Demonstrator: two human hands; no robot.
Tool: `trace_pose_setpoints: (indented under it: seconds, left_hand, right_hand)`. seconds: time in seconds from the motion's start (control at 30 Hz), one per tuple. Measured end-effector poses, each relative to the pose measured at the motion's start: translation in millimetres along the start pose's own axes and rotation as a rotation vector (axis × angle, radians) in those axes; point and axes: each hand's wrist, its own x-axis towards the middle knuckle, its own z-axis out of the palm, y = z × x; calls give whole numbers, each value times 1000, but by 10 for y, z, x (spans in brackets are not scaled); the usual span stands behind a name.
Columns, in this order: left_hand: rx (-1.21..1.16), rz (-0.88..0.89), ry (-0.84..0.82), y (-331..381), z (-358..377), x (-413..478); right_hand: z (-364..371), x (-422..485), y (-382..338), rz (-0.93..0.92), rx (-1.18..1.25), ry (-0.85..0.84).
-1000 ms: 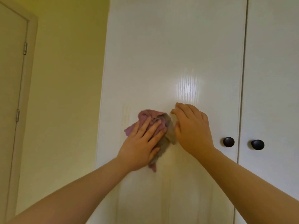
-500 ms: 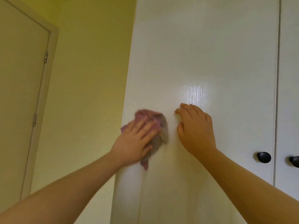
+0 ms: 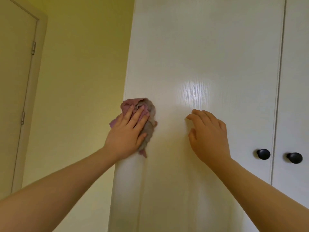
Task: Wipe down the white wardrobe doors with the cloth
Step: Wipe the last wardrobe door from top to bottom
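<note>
"Yellow wall on the left side?"

"Yes, and a pale room door at the far left edge, two hinges showing."

"Next over?"

"Left hand, fingers straight and close together, pressing the cloth flat against the left wardrobe door. The cloth is pink and grey, bunched up, right at that door's left edge, and one corner pokes past the edge over the wall."

"Is the hand gripping it?"

"No, the palm and flat fingers push on it, with the thumb lying along the cloth's lower part."

"Right hand?"

"Well apart from the cloth, mid-door, below a glare patch. Fingers loosely bent and a bit spread, fingertips on the panel, holding nothing."

"Further right?"

"Two black knobs near each other, one per door either side of the seam. Then the right wardrobe door, cut off by the frame."
</note>
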Motion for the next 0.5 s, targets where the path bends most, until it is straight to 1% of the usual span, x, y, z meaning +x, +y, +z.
trace_pose_setpoints:
  seconds: [0.03, 0.07, 0.1, 0.13, 0.2, 0.23, 0.27, 0.3, 0.4, 0.43, 0.5]
  left_hand:
    - [-25, -49, 11, 78, 16, -10]
    - [-50, -54, 5, 210, 45, -99]
    - [-65, -18, -5, 331, 84, -231]
    - [-66, 55, 1, 435, 123, -405]
    - [-76, 220, -48, 491, 112, -736]
    - [-73, 280, -69, 435, 95, -788]
    - [-50, 303, -72, 352, 71, -771]
    - [-32, 267, -69, 277, 53, -673]
    - [-23, -67, -50, 195, 8, -269]
    - [-49, -117, -35, 253, 32, -241]
    - [-92, -105, -45, 442, 114, -464]
  right_hand:
    - [6, -7, -3, 0, -4, -3]
    - [24, -47, 1, 6, -9, -27]
    - [32, -67, -4, 16, -7, -59]
    - [40, -79, -2, 26, -5, -84]
    - [38, -100, -19, 42, -9, -116]
    - [38, -104, -23, 41, -15, -115]
    - [36, -111, -40, 43, -15, -101]
    - [29, -106, -52, 50, -12, -91]
    - [57, -104, -94, 73, 5, -106]
    - [71, -111, -97, 69, 4, -102]
    - [82, -144, -76, 43, -6, -95]
